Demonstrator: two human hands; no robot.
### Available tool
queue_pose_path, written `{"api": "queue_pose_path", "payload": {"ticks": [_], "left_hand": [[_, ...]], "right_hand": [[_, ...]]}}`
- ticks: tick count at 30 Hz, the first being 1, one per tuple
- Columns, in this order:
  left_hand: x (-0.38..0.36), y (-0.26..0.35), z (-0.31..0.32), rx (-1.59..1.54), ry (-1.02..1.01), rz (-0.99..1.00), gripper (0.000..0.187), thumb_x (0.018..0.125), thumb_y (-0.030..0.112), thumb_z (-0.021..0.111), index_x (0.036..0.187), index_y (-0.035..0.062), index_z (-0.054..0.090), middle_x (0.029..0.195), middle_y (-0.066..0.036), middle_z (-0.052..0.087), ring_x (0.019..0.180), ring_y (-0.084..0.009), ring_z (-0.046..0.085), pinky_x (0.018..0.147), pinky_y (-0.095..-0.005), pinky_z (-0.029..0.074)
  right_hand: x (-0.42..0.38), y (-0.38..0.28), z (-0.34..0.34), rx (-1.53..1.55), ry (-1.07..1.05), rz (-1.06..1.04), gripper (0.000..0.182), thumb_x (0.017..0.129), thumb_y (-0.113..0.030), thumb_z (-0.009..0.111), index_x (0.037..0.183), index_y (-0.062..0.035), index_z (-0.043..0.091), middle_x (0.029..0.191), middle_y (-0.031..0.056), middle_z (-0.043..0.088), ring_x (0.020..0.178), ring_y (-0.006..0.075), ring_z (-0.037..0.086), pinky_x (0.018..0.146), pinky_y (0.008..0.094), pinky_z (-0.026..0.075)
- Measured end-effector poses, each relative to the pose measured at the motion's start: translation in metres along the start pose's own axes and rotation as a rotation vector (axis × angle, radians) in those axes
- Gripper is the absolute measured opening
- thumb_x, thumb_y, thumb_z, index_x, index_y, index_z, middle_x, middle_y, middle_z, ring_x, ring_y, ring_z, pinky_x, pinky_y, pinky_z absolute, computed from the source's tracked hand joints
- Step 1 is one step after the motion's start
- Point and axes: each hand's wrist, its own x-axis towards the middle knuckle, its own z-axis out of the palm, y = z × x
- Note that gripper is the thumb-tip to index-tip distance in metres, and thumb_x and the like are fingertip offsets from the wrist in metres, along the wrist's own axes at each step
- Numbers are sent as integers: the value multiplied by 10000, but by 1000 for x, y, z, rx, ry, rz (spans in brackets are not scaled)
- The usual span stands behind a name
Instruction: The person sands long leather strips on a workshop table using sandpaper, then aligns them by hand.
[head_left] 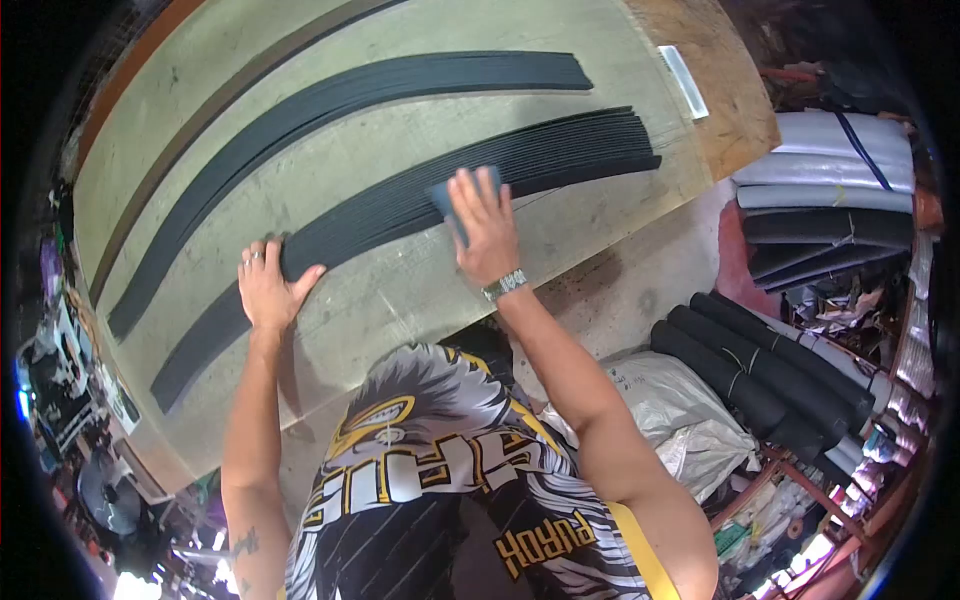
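A fanned stack of long black strips (pixel 560 150) curves across the table nearest to me. My left hand (pixel 272 292) lies on this stack left of its middle, with the thumb spread and the fingertips at the far edge. Farther right, my right hand (pixel 484 228) presses a flat blue-grey pad (pixel 443 198) onto the same strips; its exact material cannot be made out. Behind it lies a second bundle of dark strips (pixel 330 95), more tightly packed. A single brownish strip (pixel 215 105) curves along the far side.
The pale table (pixel 400 290) has a brown wooden end (pixel 740 120) at right, with a white label-like piece (pixel 683 82) on it. Black rolls (pixel 750 370), a whitish plastic sack (pixel 670 420) and stacked silver and black sheets (pixel 825 180) stand at the right. Cluttered equipment (pixel 105 490) fills the lower left.
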Motion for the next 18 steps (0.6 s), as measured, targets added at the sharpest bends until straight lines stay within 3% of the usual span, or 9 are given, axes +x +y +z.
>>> {"api": "queue_pose_path", "payload": {"ticks": [2,3,6,9,10,11,13,16,18], "left_hand": [[0,8,-9,-7,7,1,877,760,747,768,1330,94,632,1308,-152,611,1247,-356,552,1057,-477,458],[22,-2,7,-5,81,10,872,762,750,763,1322,94,636,1303,-150,612,1242,-355,553,1049,-474,459],[5,-3,3,22,93,24,856,774,772,733,1295,99,649,1274,-137,618,1205,-343,563,1014,-457,463],[7,0,-4,0,42,10,865,777,789,717,1295,99,652,1257,-132,622,1184,-332,567,1001,-449,462],[7,-1,-1,13,63,14,870,779,799,709,1298,103,654,1244,-128,626,1179,-320,568,999,-439,458],[8,-2,0,11,61,7,872,778,802,708,1299,104,655,1248,-126,625,1180,-319,567,1001,-438,457],[7,-2,-2,10,39,3,877,777,807,708,1302,107,657,1257,-124,622,1183,-318,565,1005,-438,454],[6,-2,-3,-25,14,-13,891,775,824,699,1318,119,659,1281,-119,618,1229,-316,557,1037,-439,447],[5,-1,-3,-5,26,-25,901,781,838,680,1333,126,657,1319,-125,620,1283,-320,547,1079,-444,436]], "right_hand": [[1,21,-35,34,-146,-107,673,929,-47,663,1576,-120,489,1624,186,485,1525,388,429,1231,683,253],[20,79,-15,-154,75,-120,595,927,-15,639,1509,-116,570,1577,165,539,1484,400,462,1216,673,275],[35,192,-52,-281,183,316,426,1091,-180,511,1502,-82,562,1589,166,523,1503,400,421,1222,635,280],[48,132,-28,-268,93,491,478,1107,-248,493,1562,-105,506,1646,148,466,1552,387,362,1263,614,235],[28,100,26,-223,217,203,532,1085,-275,540,1593,-130,476,1666,130,446,1583,380,319,1288,610,194],[22,22,31,-339,75,71,576,1053,-274,592,1599,-136,468,1669,123,444,1601,359,291,1294,616,186],[-8,-81,55,148,-73,-24,750,830,-59,660,1562,-150,525,1652,111,470,1591,355,319,1283,641,193],[-7,-69,32,99,-309,-326,857,728,10,652,1560,-149,516,1635,117,483,1564,372,359,1267,646,219],[18,15,3,-231,1,-291,617,826,-28,683,1431,-108,598,1520,134,561,1420,374,498,1169,620,347]]}}
